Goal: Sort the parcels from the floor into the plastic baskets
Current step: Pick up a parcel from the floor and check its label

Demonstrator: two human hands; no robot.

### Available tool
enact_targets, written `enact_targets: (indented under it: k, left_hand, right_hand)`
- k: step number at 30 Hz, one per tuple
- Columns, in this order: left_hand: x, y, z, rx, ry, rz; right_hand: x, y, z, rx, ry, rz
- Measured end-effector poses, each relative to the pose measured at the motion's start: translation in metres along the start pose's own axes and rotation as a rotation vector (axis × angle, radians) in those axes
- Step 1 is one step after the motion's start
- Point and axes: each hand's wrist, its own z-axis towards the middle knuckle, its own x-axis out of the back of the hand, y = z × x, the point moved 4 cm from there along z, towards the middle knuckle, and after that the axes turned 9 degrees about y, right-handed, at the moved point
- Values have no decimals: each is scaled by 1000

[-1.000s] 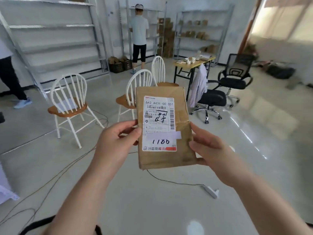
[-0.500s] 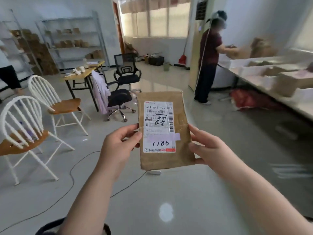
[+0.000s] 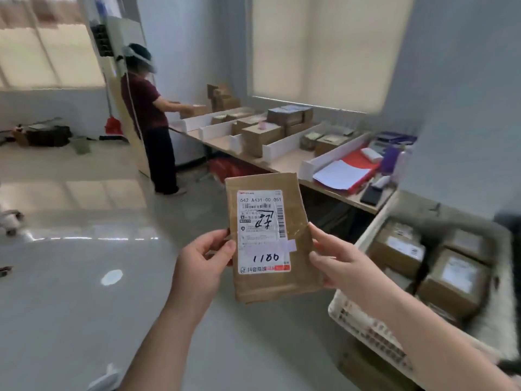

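I hold a flat brown paper parcel (image 3: 298,280) upright in front of me, its white shipping label marked "1100" facing the camera. My left hand (image 3: 201,262) pinches its left edge with thumb in front. My right hand (image 3: 337,259) grips the right edge, fingers behind the parcel. A white plastic basket (image 3: 363,325) stands low at the right, just past my right forearm, holding several brown cardboard boxes (image 3: 451,280) with white labels.
A long table (image 3: 284,165) with white dividers carries several boxes, papers and a red folder beyond the parcel. A person in a dark red top (image 3: 149,119) stands at its far end. Shiny floor spreads to the left.
My view has swung to the right, from the chairs and desk to the sorting table and the basket. The parcel stays held in both hands the same way.
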Motion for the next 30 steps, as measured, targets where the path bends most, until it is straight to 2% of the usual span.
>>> enact_targets:
  k: [2,7,16,22,26,30]
  left_hand:
    - [-56,-12,6,42,-114,-16]
    - [-155,-31,29,77,-371,-13]
    - [-304,-52,58,105,-840,85]
    - [-392,-77,23,215,-1018,54]
    - [-444,-90,-10,257,-1113,70]
    - [-507,-104,-43,268,-1124,90]
  right_hand:
    - [49,15,-2,-55,138,15]
    - [123,44,-11,-151,342,52]
    - [198,84,-28,-282,798,181]
    - [245,111,-58,-325,1040,147]
    - [290,128,-79,-352,1085,154]
    - [348,151,-95,-381,1107,155]
